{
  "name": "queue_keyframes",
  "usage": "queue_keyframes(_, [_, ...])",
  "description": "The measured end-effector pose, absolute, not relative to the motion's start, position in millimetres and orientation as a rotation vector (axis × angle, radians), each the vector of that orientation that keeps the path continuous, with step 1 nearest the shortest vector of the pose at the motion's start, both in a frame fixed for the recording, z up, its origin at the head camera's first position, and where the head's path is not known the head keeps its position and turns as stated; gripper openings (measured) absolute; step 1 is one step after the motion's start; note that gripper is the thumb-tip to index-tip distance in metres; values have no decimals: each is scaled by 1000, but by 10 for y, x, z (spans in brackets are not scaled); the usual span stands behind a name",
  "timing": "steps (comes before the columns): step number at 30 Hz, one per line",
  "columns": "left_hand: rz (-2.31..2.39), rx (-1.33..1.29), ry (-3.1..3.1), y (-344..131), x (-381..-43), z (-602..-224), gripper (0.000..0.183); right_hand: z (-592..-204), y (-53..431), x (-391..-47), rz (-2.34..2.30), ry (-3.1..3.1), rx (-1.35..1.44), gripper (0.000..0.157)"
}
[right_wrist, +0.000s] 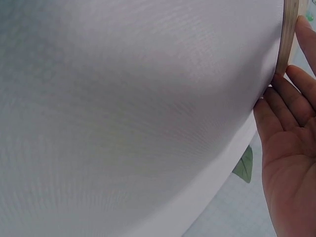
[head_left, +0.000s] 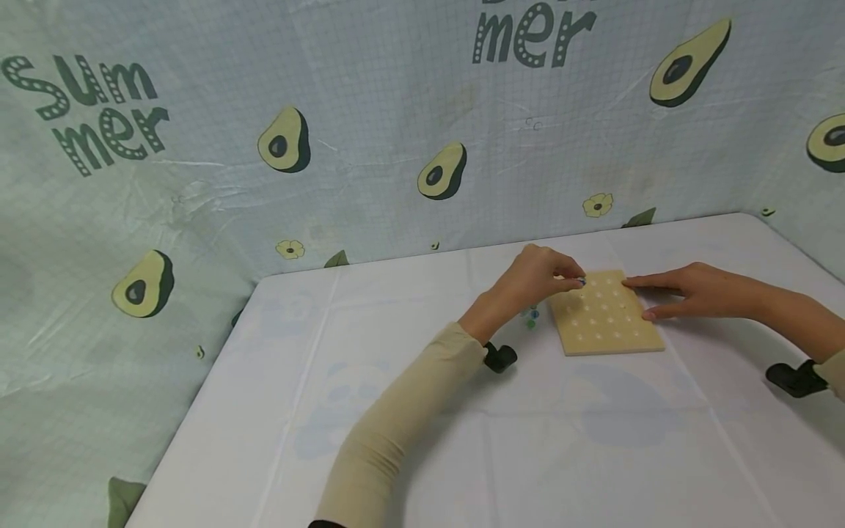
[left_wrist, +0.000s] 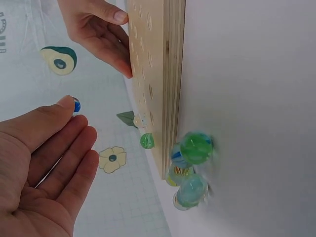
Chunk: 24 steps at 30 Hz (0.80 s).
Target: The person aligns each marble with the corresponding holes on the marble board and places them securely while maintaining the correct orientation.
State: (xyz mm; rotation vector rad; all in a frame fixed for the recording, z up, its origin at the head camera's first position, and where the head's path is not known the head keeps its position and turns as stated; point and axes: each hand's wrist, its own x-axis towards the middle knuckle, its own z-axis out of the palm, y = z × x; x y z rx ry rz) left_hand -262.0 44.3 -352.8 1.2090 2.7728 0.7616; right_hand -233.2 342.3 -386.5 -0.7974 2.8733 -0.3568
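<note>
My left hand (head_left: pixel 528 277) pinches a blue marble (left_wrist: pixel 77 105) between thumb and forefinger, held just above the far left part of a square wooden board (head_left: pixel 604 326). Rows of round hollows cover the board's top. A green marble (left_wrist: pixel 147 141) and a clear one (left_wrist: pixel 140 120) sit on the board near its far left corner. My right hand (head_left: pixel 719 292) rests against the board's right edge, fingers extended, as the right wrist view also shows. Several loose marbles, among them a green one (left_wrist: pixel 196 147), lie on the table beside the board's left edge.
The table (head_left: pixel 422 455) has a white cloth with faint prints and fold creases. Behind it hangs a sheet (head_left: pixel 370 95) printed with avocados and lettering. Dark wrist camera mounts (head_left: pixel 502 359) stick out under both forearms.
</note>
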Motion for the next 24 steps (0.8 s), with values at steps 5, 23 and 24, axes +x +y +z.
queue_keyframes(5, [750,1171,2773,493,-2623,-3525,22,-3852,3406,-2339,-358,2866,-792,63])
queue_keyframes(23, [820,1034,2755,649,-2773,-3630,19,-3818,3392,-2335,-342,2855,-737,66])
queue_keyframes(24, [848,1019,2742,661,-2781,-3633,19,-3815,3393,-2333,-343,2855,-739,65])
